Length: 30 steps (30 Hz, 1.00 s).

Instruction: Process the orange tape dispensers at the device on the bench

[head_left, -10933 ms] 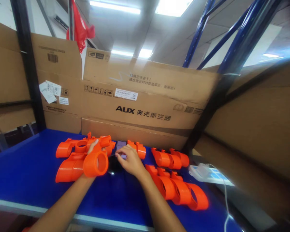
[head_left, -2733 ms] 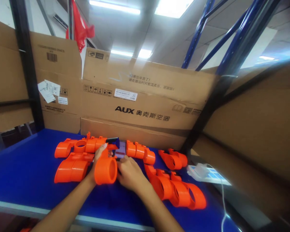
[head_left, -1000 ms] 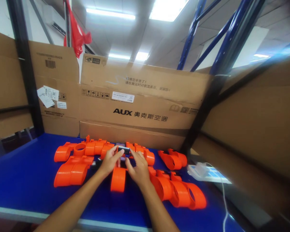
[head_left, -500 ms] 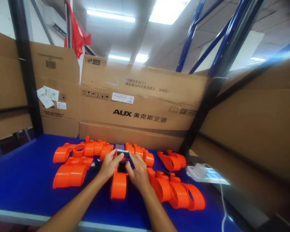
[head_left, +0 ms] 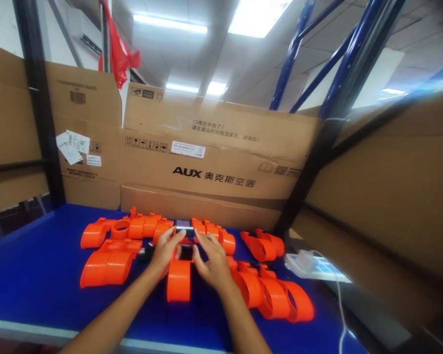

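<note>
- Both hands are working at the middle of the blue tabletop (head_left: 40, 275), on an orange tube (head_left: 179, 280) lying end-on toward the camera.
- Left hand (head_left: 165, 251) is resting at the tube's 11 o'clock, fingers (head_left: 177, 236) stretched out to a small dark device (head_left: 183, 226) at the tube's far end, fingertips on its edge. Looks like a light pinch, not a clench.
- Right hand (head_left: 213, 260) is sitting at the tube's 2 o'clock, fingers curled down at the far end. Can't tell if it's actually gripping anything.
- Handling guess: the tube is looking like hard moulded plastic, so stiff, light and a bit slick. I'd take it around the round barrel, or by the little tabs up top.
- The device is looking small and smooth, so edges only, gently.
- More orange parts are lying around: a row (head_left: 133, 228) at 11 o'clock, a big piece (head_left: 109, 263) at 9 o'clock, a cluster (head_left: 276, 295) at 3 o'clock.
- Cardboard boxes (head_left: 214, 157) are standing behind, a white charger (head_left: 304, 260) off at 3 o'clock.
</note>
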Tool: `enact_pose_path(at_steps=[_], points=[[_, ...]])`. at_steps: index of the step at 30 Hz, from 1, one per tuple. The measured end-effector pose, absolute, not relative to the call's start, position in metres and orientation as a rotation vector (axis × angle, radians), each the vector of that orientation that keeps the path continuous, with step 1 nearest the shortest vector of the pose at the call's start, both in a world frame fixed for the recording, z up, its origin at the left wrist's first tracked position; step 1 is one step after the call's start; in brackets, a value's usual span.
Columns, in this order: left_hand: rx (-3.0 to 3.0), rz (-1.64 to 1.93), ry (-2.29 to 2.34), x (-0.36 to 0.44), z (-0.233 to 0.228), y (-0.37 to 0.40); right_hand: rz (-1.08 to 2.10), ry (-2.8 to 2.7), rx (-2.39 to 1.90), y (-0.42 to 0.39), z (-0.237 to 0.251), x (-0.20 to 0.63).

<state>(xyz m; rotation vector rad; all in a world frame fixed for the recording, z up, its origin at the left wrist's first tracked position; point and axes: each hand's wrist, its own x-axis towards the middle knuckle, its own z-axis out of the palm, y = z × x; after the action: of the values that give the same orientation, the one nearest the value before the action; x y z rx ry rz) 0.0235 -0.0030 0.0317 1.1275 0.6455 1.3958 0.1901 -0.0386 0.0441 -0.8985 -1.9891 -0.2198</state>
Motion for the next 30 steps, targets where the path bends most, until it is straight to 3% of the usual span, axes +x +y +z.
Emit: enact_pose_path(at_steps=[10, 30], points=[[1.142, 1.337, 0.63, 0.025, 0.036, -0.009, -0.468, -1.941, -0.908, -0.032, 0.035, 0.185], [1.177, 1.266, 0.564, 0.024, 0.04, -0.013, -0.53, -1.867, -0.845, -0.035, 0.035, 0.182]])
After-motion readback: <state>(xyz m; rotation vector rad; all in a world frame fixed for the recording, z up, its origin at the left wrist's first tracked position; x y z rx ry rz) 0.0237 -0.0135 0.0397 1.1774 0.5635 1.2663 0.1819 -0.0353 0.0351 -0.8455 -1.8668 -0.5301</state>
